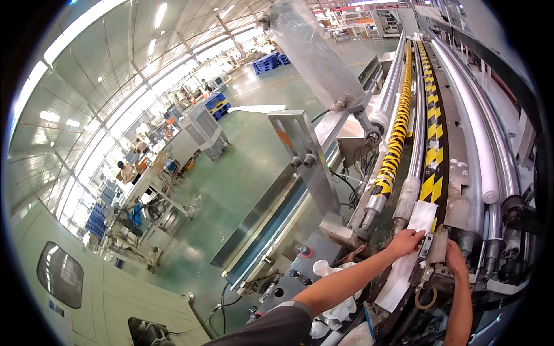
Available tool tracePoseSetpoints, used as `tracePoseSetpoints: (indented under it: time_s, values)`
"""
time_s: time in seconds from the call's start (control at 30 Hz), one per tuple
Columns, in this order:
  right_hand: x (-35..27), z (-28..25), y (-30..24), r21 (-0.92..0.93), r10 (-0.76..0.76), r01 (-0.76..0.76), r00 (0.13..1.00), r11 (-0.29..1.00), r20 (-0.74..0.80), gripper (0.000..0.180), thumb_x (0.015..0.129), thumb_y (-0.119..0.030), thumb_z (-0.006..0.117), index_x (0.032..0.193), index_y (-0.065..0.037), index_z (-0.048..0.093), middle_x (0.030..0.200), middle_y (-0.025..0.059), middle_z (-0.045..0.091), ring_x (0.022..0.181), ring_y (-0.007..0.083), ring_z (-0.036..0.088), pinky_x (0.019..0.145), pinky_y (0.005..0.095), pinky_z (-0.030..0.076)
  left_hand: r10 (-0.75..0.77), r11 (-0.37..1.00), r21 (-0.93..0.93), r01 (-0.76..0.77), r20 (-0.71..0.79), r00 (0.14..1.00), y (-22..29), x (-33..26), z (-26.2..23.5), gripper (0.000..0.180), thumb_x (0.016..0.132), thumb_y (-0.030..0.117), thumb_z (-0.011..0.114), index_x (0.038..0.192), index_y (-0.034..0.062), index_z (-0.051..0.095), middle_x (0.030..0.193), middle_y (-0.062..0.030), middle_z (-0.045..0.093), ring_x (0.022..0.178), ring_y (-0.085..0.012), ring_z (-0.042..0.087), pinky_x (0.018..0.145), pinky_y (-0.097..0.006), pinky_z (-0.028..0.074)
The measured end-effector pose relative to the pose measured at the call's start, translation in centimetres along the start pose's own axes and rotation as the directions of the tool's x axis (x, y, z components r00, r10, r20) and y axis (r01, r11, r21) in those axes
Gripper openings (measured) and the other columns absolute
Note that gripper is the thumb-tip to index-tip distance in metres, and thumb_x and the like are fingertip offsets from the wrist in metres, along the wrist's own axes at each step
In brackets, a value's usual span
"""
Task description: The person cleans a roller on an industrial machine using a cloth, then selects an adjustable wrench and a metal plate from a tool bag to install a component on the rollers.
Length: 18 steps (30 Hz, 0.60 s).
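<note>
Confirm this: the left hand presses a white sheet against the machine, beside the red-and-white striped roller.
Wrong in one respect: the roller is striped yellow and black, not red and white. The head view shows it. The rest stands: the left hand presses the white sheet against the machine beside that roller.

A white cloth (411, 254) is pressed under the left hand (405, 241). Just beyond the hands, a roller (395, 141) is wrapped in yellow and black spiral stripes, and a flat bar (433, 132) is marked in yellow and black chevrons. Beyond the right hand (456, 259), a long white roller (470, 124) is seen. Far left, the floor (242, 167) is painted green.
</note>
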State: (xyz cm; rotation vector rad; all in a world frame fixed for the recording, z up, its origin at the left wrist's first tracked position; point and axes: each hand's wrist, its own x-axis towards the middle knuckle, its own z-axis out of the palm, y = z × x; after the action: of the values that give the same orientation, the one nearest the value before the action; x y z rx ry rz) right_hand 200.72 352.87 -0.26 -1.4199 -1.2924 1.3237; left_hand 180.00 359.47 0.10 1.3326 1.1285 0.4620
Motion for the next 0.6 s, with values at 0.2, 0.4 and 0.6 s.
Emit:
tracePoseSetpoints:
  time_s: [0.2,0.4,0.6]
  values:
    - [1.5,-0.7,2.2,0.194,0.013,-0.02,0.999,0.981,0.039,0.032,0.099,-0.026,0.046,0.111,0.0,0.059,0.094,0.0031,0.064,0.084,0.0119,0.058,0.075,0.0263,0.046,-0.011,0.999,-0.05,0.014,0.052,0.999,0.4,0.6,-0.5,0.04,0.093,0.043,0.053,0.09,0.0041,0.061,0.074,-0.0025,0.061,0.063,-0.0106,0.054,0.055,-0.026,0.041]
    - [0.2,0.3,0.3,0.008,-0.167,0.168,0.985,0.986,-0.046,0.02,0.092,-0.009,0.052,0.109,0.001,0.059,0.097,0.004,0.063,0.084,0.0127,0.058,0.078,0.0262,0.047,-0.046,0.997,-0.063,0.052,0.102,0.994,1.2,0.1,-1.0,0.042,0.093,0.047,0.05,0.095,0.0069,0.06,0.075,-0.0014,0.061,0.057,-0.01,0.049,0.047,-0.027,0.037]
    - [0.3,-0.4,-0.5,-0.121,-0.052,0.052,0.999,0.991,0.002,0.036,0.099,-0.029,0.043,0.104,0.003,0.06,0.089,0.0049,0.064,0.079,0.0131,0.055,0.076,0.0285,0.045,-0.094,0.995,0.017,0.093,0.019,0.995,-0.1,1.3,-0.6,0.049,0.091,0.052,0.048,0.081,0.0054,0.061,0.065,-0.001,0.056,0.053,-0.01,0.047,0.046,-0.028,0.035]
